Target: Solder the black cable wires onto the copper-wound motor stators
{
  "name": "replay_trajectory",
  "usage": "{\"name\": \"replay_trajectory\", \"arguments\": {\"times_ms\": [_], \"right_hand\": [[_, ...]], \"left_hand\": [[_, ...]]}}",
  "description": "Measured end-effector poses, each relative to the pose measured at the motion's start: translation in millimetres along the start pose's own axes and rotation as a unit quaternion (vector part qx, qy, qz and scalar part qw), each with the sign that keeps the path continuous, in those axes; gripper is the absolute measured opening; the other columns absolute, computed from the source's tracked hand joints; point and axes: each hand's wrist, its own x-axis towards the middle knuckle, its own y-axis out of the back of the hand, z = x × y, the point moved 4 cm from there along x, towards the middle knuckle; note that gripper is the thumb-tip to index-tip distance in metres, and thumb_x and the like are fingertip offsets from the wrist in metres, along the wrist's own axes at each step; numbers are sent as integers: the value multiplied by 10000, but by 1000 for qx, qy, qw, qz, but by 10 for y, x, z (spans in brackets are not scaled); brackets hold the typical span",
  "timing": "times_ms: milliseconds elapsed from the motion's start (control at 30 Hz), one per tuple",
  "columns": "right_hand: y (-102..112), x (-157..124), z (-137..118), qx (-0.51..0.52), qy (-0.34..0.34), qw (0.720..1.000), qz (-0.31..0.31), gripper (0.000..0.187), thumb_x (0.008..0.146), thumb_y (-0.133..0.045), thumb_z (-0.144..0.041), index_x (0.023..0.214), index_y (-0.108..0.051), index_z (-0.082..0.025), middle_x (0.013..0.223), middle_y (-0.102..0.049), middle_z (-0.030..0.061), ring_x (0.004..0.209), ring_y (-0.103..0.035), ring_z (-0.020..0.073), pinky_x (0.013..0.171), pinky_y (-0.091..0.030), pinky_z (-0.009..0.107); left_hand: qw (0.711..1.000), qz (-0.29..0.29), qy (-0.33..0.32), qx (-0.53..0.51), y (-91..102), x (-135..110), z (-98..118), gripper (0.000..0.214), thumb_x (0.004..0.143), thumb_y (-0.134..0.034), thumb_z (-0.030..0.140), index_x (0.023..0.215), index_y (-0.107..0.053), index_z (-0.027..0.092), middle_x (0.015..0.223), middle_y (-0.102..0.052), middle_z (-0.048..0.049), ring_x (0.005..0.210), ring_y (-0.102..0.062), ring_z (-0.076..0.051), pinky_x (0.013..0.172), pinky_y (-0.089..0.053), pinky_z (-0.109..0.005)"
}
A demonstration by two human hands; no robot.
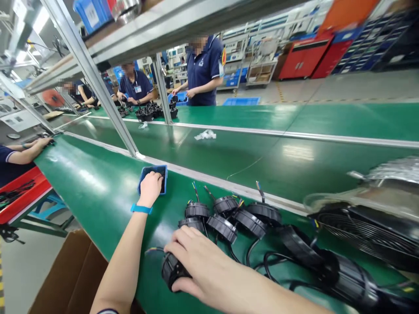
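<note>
My left hand (151, 188), with a blue band on its wrist, reaches into a small blue bin (166, 179) on the green bench. Its fingers are bent down among dark contents, and what they pinch is hidden. Nearer to me, my right hand (196, 261) is wrapped round a black round ribbed housing (168, 269), tilted on its side, with thin coloured wires (155, 249) poking out to the left. Just beyond that hand stand several similar black housings (221, 227) with wire ends sticking up and black cables trailing toward me.
A black fan with a wire grille (347, 222) lies at the right. An aluminium post (98, 83) rises behind the bin to an overhead shelf. Below the bench's left edge are a cardboard box (72, 274) and a red tray (28, 196). Co-workers (204, 69) work farther back.
</note>
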Motion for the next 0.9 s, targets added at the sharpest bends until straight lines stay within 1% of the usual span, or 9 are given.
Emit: {"name": "replay_trajectory", "arguments": {"times_ms": [133,233,400,500,633,700,767,833,900], "right_hand": [[306,-103,134,17,-87,984,154,357,841,-684,-172,1139,-493,-224,1099,-539,83,1012,-546,248,865,-495,388],[525,-180,331,-41,-157,957,240,325,806,-572,-39,1055,-456,-213,1057,-546,94,958,-566,263,820,-485,411],[681,-167,604,-21,-239,942,236,284,738,-537,-18,922,-435,-209,849,-582,27,813,-571,232,723,-451,357],[672,-129,664,84,-229,938,245,556,701,-542,-13,1207,-429,-214,951,-602,28,868,-582,209,766,-459,332],[661,-120,749,166,-231,924,254,907,696,-637,-75,1499,-243,-224,1037,-590,47,904,-576,203,840,-463,351],[678,-118,793,183,-227,920,261,851,708,-699,-155,1478,-345,-230,1063,-592,47,913,-559,201,864,-455,353],[701,-108,834,192,-219,916,277,633,778,-686,-262,1381,-495,-227,1032,-609,36,874,-547,190,846,-451,343],[715,-92,875,207,-214,907,299,364,883,-581,-355,1205,-621,-191,916,-624,28,793,-539,179,782,-446,327],[729,-75,910,225,-205,896,324,308,946,-470,-391,963,-676,-163,803,-616,28,749,-538,177,734,-432,313]], "left_hand": [[1000,-18,-3,-3,-35,0,-38,216,909,-562,304,1007,-708,179,985,-671,-116,971,-627,-261,820,-488,-336],[999,-30,-3,-10,-17,-4,-61,179,903,-560,282,949,-711,197,963,-676,-100,969,-630,-254,810,-484,-323],[999,-32,-6,-33,-6,4,-64,144,888,-533,200,832,-665,198,899,-684,-79,913,-644,-237,787,-473,-308],[999,-15,5,-45,-22,17,-79,168,904,-485,192,838,-639,192,903,-688,-89,852,-655,-238,761,-475,-321],[997,20,24,-65,-29,41,-119,190,929,-430,201,903,-617,192,987,-695,-105,877,-667,-239,788,-484,-330],[996,34,25,-81,-30,53,-133,198,931,-414,200,917,-611,194,1020,-695,-108,918,-667,-240,822,-489,-334],[994,46,22,-100,-33,63,-142,202,927,-404,198,917,-606,193,1024,-693,-109,946,-662,-241,858,-491,-341],[991,58,21,-120,-41,71,-150,196,916,-404,196,917,-600,189,1004,-689,-110,951,-659,-243,878,-494,-349],[988,68,22,-139,-53,78,-160,187,900,-412,197,921,-598,188,982,-687,-110,934,-661,-249,878,-500,-363]]}}
